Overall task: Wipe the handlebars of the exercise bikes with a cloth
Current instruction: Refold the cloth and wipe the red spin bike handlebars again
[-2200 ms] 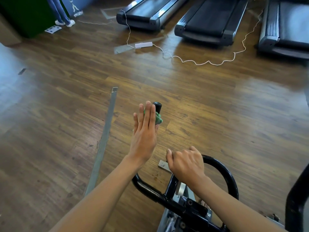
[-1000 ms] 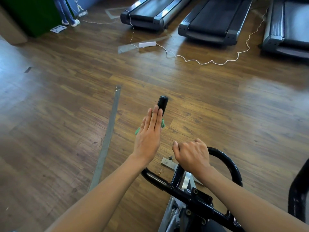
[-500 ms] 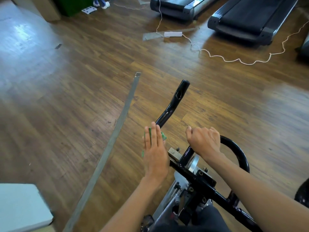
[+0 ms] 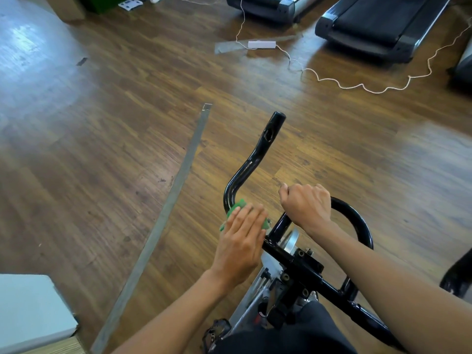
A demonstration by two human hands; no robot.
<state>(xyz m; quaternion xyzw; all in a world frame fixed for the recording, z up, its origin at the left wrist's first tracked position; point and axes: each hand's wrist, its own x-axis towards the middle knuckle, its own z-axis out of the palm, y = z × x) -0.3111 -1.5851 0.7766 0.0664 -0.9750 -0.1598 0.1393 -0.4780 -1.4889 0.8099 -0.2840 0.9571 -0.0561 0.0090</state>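
The exercise bike's black handlebar (image 4: 258,152) rises from the clamp at lower centre and curves up and away to an open tube end. My left hand (image 4: 241,238) lies with straight fingers over a green cloth (image 4: 236,209) and presses it onto the low bend of the left bar. Only the cloth's edges show past my fingers. My right hand (image 4: 306,205) grips the inner loop of the handlebar (image 4: 357,221), fingers curled round the tube.
A grey metal strip (image 4: 176,185) runs across the wooden floor left of the bike. Treadmills (image 4: 378,24) stand at the back with a white cable (image 4: 357,85) and power strip (image 4: 261,44). A pale box corner (image 4: 28,310) sits lower left. Another black bar (image 4: 457,274) shows at the right edge.
My left hand slid the cloth down the left bar from its tip to the low bend near the clamp. My right hand kept its grip on the loop. The view shifted left.
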